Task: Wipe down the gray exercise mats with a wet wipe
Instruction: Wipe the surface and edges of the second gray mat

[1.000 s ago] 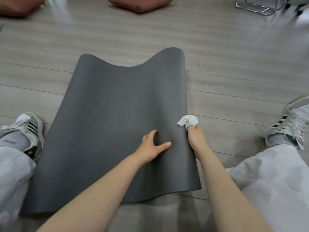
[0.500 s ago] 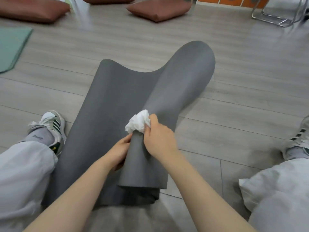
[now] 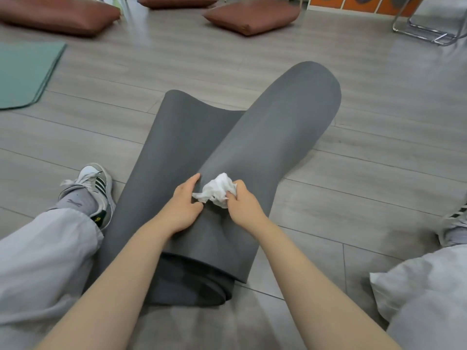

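While the left hand grips the mat, the wipe sits in the right hand.

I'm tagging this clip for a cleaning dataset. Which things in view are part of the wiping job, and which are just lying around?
In the job:
gray mat, folded over
wet wipe
right hand, holding the wipe
left hand, on the mat

Lying about:
brown cushions
green mat
chair frame

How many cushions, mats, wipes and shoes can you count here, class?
Brown cushions: 3
Mats: 2, gray mat, green mat
White wipe: 1
Shoes: 2
Total: 8
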